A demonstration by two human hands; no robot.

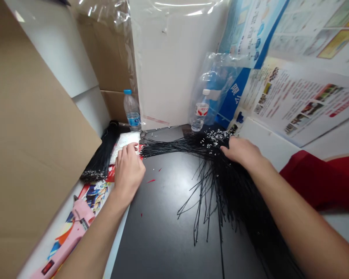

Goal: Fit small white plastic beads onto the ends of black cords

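Note:
My left hand [129, 170] rests curled on a white packet [125, 142], its fingertips close to the cut ends of a bundle of thin black wires [221, 182]. That bundle fans out across a black tabletop [159, 232]. My right hand [241, 151] presses into the bundle near a cluster of small white pieces [216, 136] and grips it, with the fingers hidden. A second black wire bundle [100, 153] lies left of my left hand. Small red scraps [151, 181] dot the tabletop.
A large cardboard sheet [31, 128] stands at the left. Two water bottles [132, 110] stand at the back, the other bottle [200, 111] in a plastic bag. A pink tool [66, 240] lies on a printed sheet [94, 197]. Posters [299, 104] and red cloth [320, 182] are on the right.

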